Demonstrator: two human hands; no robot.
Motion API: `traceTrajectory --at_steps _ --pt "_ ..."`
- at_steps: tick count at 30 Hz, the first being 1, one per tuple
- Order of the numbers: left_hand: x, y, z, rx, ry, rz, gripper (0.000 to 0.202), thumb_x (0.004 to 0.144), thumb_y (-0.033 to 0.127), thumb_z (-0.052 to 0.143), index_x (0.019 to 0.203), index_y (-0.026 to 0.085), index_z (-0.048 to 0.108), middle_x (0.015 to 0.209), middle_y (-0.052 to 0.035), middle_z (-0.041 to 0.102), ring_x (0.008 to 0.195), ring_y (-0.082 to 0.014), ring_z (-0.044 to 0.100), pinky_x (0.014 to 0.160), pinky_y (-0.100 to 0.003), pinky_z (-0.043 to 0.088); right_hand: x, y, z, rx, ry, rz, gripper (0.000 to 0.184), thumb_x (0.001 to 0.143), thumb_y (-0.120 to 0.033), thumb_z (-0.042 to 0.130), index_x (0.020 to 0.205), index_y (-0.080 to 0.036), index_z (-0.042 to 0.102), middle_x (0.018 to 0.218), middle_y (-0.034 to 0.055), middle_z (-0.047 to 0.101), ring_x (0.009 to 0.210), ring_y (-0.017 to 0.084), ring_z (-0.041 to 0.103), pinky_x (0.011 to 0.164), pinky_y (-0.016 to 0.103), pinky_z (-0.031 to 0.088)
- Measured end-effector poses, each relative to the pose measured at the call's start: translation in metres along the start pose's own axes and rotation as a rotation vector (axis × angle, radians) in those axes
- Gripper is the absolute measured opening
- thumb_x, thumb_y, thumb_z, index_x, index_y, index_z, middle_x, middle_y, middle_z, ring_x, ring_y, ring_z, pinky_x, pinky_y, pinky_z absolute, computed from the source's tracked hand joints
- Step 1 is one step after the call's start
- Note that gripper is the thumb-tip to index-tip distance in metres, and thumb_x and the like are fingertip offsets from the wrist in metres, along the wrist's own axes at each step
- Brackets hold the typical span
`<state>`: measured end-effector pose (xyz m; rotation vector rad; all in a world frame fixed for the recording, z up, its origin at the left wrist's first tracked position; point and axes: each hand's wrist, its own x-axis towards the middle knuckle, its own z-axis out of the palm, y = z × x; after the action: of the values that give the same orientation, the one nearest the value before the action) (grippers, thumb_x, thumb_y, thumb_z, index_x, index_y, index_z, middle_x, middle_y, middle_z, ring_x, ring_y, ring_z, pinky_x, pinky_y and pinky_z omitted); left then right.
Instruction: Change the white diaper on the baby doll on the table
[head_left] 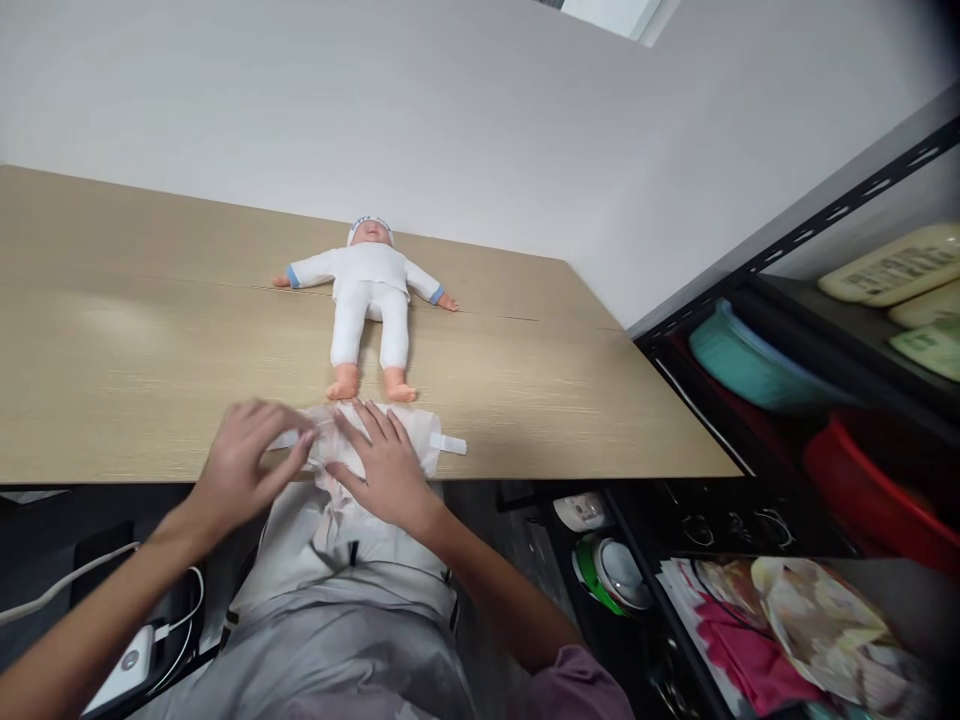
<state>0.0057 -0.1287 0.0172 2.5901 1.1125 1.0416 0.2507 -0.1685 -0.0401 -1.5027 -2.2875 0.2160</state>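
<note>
A white diaper (424,428) lies spread out at the table's front edge, its near end hanging over toward my lap. A fastening tab (450,444) sticks out on its right side, and another shows on the left behind my fingers. My right hand (386,470) rests flat on the diaper with its fingers spread. At the diaper's left side, the thumb and fingertips of my left hand (251,455) come together in a pinch at its edge; the fingers are slightly blurred. Just beyond lies a baby doll (371,290) on its back in a white suit and cap, feet toward me.
The wooden table (150,350) reaches back to a white wall. On the right stands a black shelf with a teal basin (757,360), a red basin (877,490) and bagged items (810,620). A white device with a cable (124,670) sits at lower left.
</note>
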Motion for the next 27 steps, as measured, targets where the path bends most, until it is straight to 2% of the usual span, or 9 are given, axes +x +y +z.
traceTrajectory --at_steps 3,5,8,10,15,18,21,23,27 --pt "0.062 -0.038 0.019 0.170 -0.096 0.091 0.033 0.112 0.027 0.057 0.140 0.022 0.074 0.141 -0.0163 0.079 0.127 -0.0364 0.069 0.110 -0.052 0.049 0.001 -0.001 0.000 -0.005 0.006 0.002 0.078 0.118 -0.071 0.049 0.184 -0.030 0.040 0.189 0.0111 0.040 0.178 0.033 0.032 0.147 0.060 0.027" --pt "0.096 -0.055 0.037 0.336 -0.197 0.127 0.063 0.102 0.019 0.066 0.165 0.021 0.062 0.169 -0.0245 0.061 0.147 -0.0446 0.060 0.115 -0.058 0.048 0.001 0.000 0.000 -0.002 0.004 0.001 0.078 0.118 -0.071 0.049 0.183 -0.029 0.041 0.189 0.0111 0.041 0.178 0.033 0.032 0.147 0.060 0.027" --pt "0.132 -0.067 0.060 0.455 -0.419 0.343 0.111 0.082 0.010 0.084 0.182 0.033 0.041 0.191 -0.0197 0.032 0.169 -0.0493 0.042 0.129 -0.061 0.042 0.002 0.000 -0.001 0.001 0.000 -0.001 0.078 0.118 -0.070 0.050 0.182 -0.027 0.042 0.189 0.0121 0.040 0.178 0.033 0.032 0.147 0.060 0.028" --pt "0.145 -0.067 0.069 0.462 -0.524 0.468 0.122 0.077 0.009 0.088 0.184 0.039 0.037 0.195 -0.0133 0.025 0.175 -0.0471 0.036 0.136 -0.059 0.038 0.002 0.000 -0.001 0.002 -0.010 -0.004 0.078 0.118 -0.070 0.049 0.182 -0.025 0.043 0.189 0.0136 0.040 0.178 0.034 0.032 0.147 0.061 0.027" --pt "0.164 -0.068 0.080 0.434 -0.578 0.612 0.109 0.075 0.006 0.080 0.176 0.031 0.048 0.194 -0.0113 0.030 0.178 -0.0403 0.033 0.136 -0.052 0.039 0.002 0.000 -0.003 0.019 -0.028 -0.007 0.079 0.118 -0.069 0.052 0.182 -0.024 0.043 0.190 0.0143 0.038 0.179 0.034 0.031 0.148 0.061 0.025" --pt "0.175 -0.067 0.087 0.377 -0.554 0.689 0.078 0.081 0.009 0.077 0.155 0.030 0.068 0.179 -0.0092 0.057 0.165 -0.0386 0.050 0.130 -0.049 0.042 0.001 0.000 -0.003 0.034 -0.035 -0.005 0.080 0.117 -0.068 0.055 0.183 -0.024 0.042 0.192 0.0143 0.033 0.180 0.034 0.029 0.148 0.061 0.025" --pt "0.186 -0.063 0.096 0.318 -0.547 0.744 0.039 0.093 0.020 0.074 0.130 0.032 0.078 0.139 -0.0096 0.082 0.129 -0.0349 0.068 0.110 -0.046 0.049 0.002 0.002 -0.005 0.046 -0.044 -0.002 0.080 0.116 -0.068 0.056 0.182 -0.025 0.042 0.193 0.0141 0.030 0.182 0.033 0.025 0.149 0.061 0.025" --pt "0.194 -0.059 0.102 0.288 -0.529 0.772 0.029 0.095 0.023 0.074 0.122 0.031 0.080 0.129 -0.0109 0.083 0.117 -0.0348 0.068 0.101 -0.047 0.050 0.004 0.004 -0.006 0.061 -0.060 -0.004 0.080 0.116 -0.070 0.055 0.182 -0.026 0.043 0.193 0.0137 0.032 0.182 0.031 0.025 0.149 0.060 0.024" --pt "0.215 -0.054 0.097 0.150 -0.517 0.729 0.032 0.094 0.022 0.070 0.124 0.027 0.080 0.135 -0.0108 0.082 0.115 -0.0353 0.064 0.101 -0.047 0.048 0.013 0.013 -0.011 0.097 -0.107 0.001 0.084 0.116 -0.074 0.051 0.183 -0.024 0.040 0.193 0.0123 0.032 0.183 0.029 0.023 0.150 0.058 0.021"
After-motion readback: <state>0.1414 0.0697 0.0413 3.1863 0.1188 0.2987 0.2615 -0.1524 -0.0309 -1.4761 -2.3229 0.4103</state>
